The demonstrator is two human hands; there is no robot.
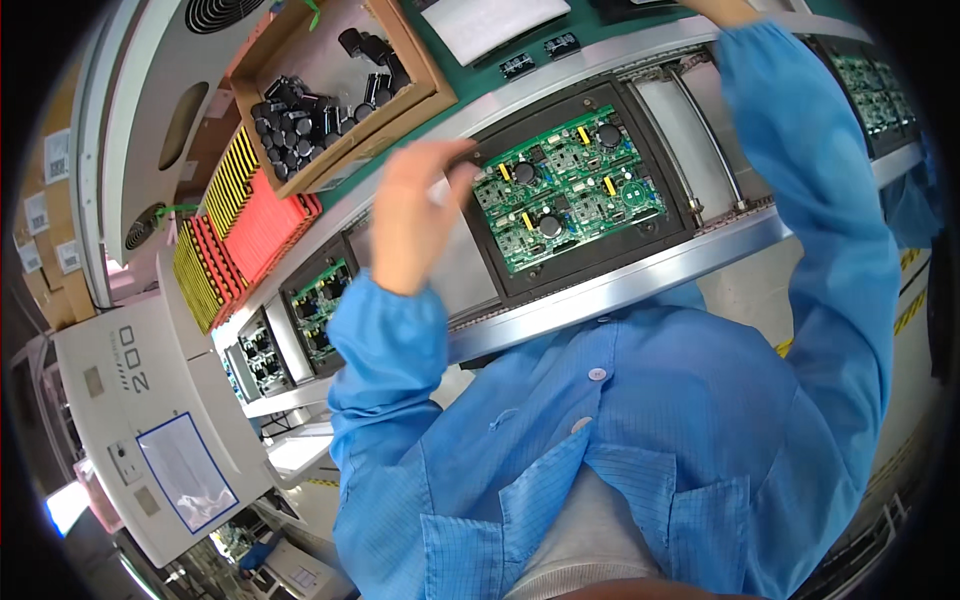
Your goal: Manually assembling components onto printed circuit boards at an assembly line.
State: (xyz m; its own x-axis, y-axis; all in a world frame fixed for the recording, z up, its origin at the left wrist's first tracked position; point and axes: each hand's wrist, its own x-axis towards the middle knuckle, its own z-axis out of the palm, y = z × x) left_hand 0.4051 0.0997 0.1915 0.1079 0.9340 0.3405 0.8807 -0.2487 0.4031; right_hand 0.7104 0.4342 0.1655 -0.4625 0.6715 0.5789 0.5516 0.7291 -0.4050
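Observation:
My left hand [415, 215] is at the left end of a black carrier frame [655, 125], slightly blurred. Its thumb and fingers are curved but apart, near the frame's upper left corner, and I see nothing held between them. The frame holds green circuit boards [585, 205] fitted with small parts, yellow pieces and black round capacitors [549, 226]. One round outline on the right shows bare green board. My right hand [722, 10] reaches to the far edge of the view, where its fingers are cut off.
Beyond the frame, a cardboard box [425, 85] holds many black capacitors [295, 130]. Two capacitors [540, 55] lie on the green mat [480, 85] beside a white sheet [492, 25]. The conveyor's metal rail [620, 270] runs nearest me. More loaded carriers [320, 300] stand left, near red stacked trays [265, 225].

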